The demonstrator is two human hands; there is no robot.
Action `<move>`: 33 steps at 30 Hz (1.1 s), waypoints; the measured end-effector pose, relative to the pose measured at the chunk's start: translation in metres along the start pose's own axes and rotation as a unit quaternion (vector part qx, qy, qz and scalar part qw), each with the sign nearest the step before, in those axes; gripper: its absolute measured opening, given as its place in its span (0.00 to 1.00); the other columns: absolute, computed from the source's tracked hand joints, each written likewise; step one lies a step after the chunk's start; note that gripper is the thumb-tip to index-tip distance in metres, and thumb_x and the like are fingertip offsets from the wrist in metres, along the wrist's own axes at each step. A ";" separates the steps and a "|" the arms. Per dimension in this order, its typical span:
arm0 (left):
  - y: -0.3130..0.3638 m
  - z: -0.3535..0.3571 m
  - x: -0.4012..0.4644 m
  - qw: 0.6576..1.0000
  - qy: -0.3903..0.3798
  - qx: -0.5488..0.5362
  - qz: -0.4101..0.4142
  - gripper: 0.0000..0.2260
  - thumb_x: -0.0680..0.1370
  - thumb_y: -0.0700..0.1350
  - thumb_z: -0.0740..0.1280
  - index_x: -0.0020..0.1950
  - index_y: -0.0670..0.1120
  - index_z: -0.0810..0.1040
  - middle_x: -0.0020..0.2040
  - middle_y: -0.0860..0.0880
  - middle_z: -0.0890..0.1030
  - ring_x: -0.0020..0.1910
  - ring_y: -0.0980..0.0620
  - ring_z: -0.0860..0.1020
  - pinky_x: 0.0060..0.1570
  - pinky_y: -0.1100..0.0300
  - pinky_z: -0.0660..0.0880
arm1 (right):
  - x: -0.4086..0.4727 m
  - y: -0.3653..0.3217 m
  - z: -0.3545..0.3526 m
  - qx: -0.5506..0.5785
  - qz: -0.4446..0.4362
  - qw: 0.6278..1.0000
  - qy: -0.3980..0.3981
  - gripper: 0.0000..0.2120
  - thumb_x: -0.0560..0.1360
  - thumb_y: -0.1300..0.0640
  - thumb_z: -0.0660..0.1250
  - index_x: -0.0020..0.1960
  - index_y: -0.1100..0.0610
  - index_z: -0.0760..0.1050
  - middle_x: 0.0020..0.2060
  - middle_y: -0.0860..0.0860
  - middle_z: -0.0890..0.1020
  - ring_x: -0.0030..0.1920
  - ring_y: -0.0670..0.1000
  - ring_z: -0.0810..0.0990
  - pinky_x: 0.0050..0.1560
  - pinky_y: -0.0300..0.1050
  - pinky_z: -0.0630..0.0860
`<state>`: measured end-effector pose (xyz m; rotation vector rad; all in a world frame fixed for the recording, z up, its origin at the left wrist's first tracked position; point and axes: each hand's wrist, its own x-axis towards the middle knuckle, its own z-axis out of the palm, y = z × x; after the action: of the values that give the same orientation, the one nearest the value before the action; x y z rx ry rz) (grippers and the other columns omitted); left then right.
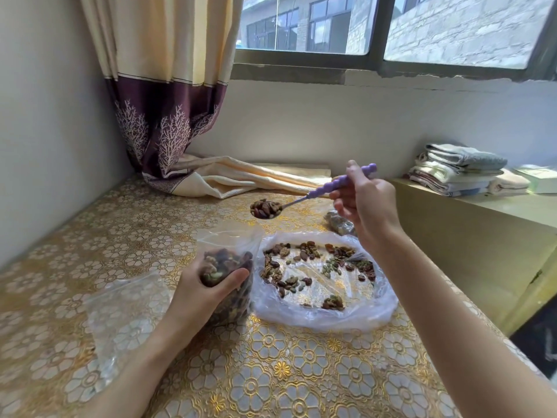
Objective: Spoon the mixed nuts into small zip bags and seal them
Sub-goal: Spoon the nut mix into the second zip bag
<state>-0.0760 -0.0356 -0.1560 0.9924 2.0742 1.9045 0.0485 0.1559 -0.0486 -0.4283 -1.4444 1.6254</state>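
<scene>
Left hand (200, 294): fingers wrapped around a small zip bag (229, 267), holding it upright on the table (271, 372); the bag's mouth is open and it is mostly full of nuts.
Right hand (366, 206): fingers pinched on the purple beaded handle of a spoon (304, 197), raised above the table.
Spoon bowl: loaded with mixed nuts, hanging above and just right of the bag's mouth.
Loose nuts (313, 273): scattered on a large clear plastic sheet (325, 318) beside the bag.
Empty bags (120, 315): lying flat, left of the left hand.
Filled bag (339, 223): behind the sheet, partly hidden by the right hand.
</scene>
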 end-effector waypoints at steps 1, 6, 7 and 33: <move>0.000 0.000 0.000 1.000 0.000 -0.001 -0.002 0.18 0.58 0.56 0.72 0.45 0.55 0.75 0.43 0.54 0.80 0.38 0.66 0.79 0.39 0.64 0.74 | -0.001 0.000 0.007 -0.004 -0.003 1.000 -0.009 0.16 0.81 0.57 0.58 0.38 0.64 0.74 0.28 0.56 0.79 0.23 0.47 0.71 0.23 0.38 0.65; 0.000 -0.002 0.001 1.000 -0.004 -0.001 -0.013 0.19 0.57 0.58 0.72 0.46 0.56 0.75 0.44 0.56 0.79 0.39 0.66 0.78 0.38 0.66 0.73 | -0.010 0.006 0.029 -0.010 -0.038 0.996 -0.085 0.17 0.81 0.57 0.58 0.35 0.62 0.74 0.25 0.52 0.81 0.22 0.47 0.72 0.21 0.37 0.66; 0.000 -0.002 0.001 1.000 -0.005 -0.003 -0.014 0.20 0.57 0.59 0.72 0.46 0.56 0.75 0.44 0.56 0.80 0.39 0.66 0.78 0.38 0.65 0.73 | -0.012 0.008 0.031 -0.016 -0.053 0.993 -0.101 0.17 0.81 0.57 0.58 0.35 0.62 0.75 0.26 0.53 0.81 0.22 0.47 0.72 0.21 0.37 0.67; 0.017 -0.014 0.001 0.998 0.029 -0.033 0.051 0.09 0.64 0.53 0.71 0.43 0.58 0.81 0.52 0.63 0.78 0.51 0.57 0.77 0.49 0.52 0.76 | -0.011 0.063 -0.074 -0.009 -0.018 0.989 0.150 0.16 0.80 0.55 0.59 0.37 0.60 0.76 0.29 0.56 0.80 0.23 0.46 0.73 0.22 0.35 0.68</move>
<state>-0.0781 -0.0469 -0.1369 1.0586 2.0126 2.0603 0.0862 0.1975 -0.1293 -0.6241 -1.2332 1.4492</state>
